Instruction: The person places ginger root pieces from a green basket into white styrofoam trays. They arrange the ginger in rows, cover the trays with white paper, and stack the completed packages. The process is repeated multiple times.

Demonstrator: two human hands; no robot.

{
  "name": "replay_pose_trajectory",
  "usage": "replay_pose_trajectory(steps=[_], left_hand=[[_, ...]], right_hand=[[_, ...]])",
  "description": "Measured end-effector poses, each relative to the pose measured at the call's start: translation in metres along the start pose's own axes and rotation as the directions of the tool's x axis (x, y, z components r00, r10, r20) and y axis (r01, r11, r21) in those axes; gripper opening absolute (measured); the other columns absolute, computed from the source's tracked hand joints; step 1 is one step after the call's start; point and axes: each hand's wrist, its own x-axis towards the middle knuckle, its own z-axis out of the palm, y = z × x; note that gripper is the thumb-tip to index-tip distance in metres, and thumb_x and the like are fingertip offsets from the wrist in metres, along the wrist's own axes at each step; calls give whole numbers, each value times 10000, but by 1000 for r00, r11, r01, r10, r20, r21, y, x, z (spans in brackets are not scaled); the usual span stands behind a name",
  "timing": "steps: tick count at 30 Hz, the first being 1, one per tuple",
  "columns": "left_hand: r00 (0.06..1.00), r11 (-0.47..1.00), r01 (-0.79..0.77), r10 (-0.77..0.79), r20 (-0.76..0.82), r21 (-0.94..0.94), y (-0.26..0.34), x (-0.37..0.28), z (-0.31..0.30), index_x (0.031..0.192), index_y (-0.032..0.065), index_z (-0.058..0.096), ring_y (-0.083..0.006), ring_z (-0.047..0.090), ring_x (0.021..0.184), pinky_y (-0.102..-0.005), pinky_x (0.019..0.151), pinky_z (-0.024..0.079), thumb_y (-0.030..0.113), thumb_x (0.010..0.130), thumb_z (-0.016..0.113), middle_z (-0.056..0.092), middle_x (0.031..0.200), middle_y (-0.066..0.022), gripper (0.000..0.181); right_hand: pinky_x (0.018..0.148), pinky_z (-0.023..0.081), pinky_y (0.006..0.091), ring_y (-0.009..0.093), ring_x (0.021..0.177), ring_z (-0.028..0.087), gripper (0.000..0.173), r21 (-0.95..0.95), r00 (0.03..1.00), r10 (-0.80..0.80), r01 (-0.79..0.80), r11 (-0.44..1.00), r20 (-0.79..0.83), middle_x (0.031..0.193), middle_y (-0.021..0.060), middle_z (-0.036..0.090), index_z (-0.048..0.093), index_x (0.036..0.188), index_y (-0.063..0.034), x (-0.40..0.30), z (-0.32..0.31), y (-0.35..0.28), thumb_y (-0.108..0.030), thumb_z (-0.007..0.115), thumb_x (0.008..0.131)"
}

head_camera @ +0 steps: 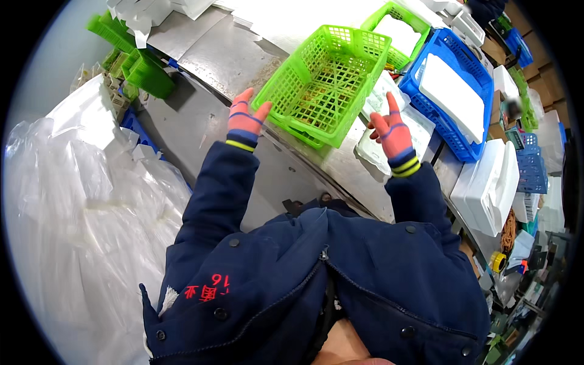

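Note:
Before me on the metal table stands a bright green plastic mesh basket [294, 68], with brown bits visible at its bottom. A second green rim shows below its near edge. My left hand [246, 114], in a pink glove with blue stripes, is beside the basket's left corner, fingers apart. Whether it touches the rim I cannot tell. My right hand [393, 132], gloved alike, is spread to the right of the basket with nothing in it. Beneath and around it lie white, film-like plastic packs [419, 125].
A blue plastic basket [413, 93] with a white slab [451, 98] stands at right, near another green basket [401, 57]. White foam boxes [481, 191] sit closer. Large clear plastic sheeting [91, 219] fills the left, with green baskets [148, 75] beyond. A person [486, 9] appears top right.

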Motion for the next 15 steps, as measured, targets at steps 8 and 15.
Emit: replay_pose_trajectory(steps=[8,15], left_hand=[[863,777,496,-391,321,-388,-52,69,34,1172,-17,518,-172,550,1003,-288,882,417,287,857,599,587,1122,-121,446],[687,900,74,-358,632,429,-54,120,66,1230,27,489,-293,563,1043,-337,889,430,527,682,693,585,1119,-204,770]], right_hand=[[643,488,345,289,691,624,822,-285,982,156,-180,941,-106,770,174,639,251,1364,12,92,14,6,-388,588,730],[461,408,229,109,539,500,568,239,956,106,-39,970,-273,767,38,561,422,1304,-73,32,-121,7,-37,461,739]])
